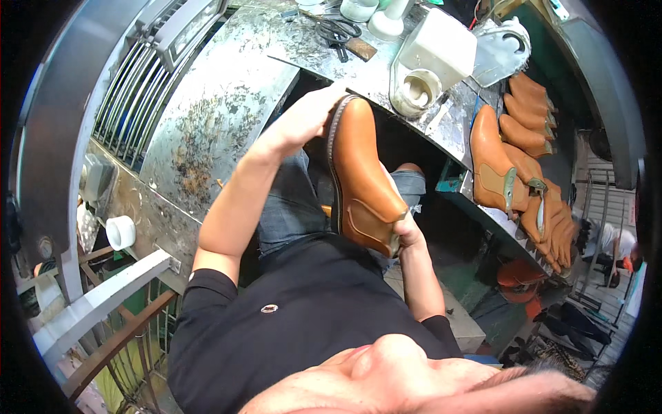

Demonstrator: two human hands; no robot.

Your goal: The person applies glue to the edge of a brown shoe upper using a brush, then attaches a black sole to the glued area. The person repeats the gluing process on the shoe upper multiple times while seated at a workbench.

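A tan leather ankle boot [365, 162] is held above my lap, its toe pointing away from me and its dark sole turned to the left. At the toe end, my left hand [314, 116] grips the sole edge; its fingertips are partly hidden behind the boot. My right hand [408, 233] closes around the boot's shaft near the opening, with the fingers mostly out of sight. A paler panel shows on the side of the shaft.
Ahead stands a stained metal workbench [227, 90] with scissors [336, 33], a white pot [416, 92] and a white box-shaped container [438, 48]. Several similar tan boots [491, 162] lie on the right. A metal railing [103, 303] is at my left.
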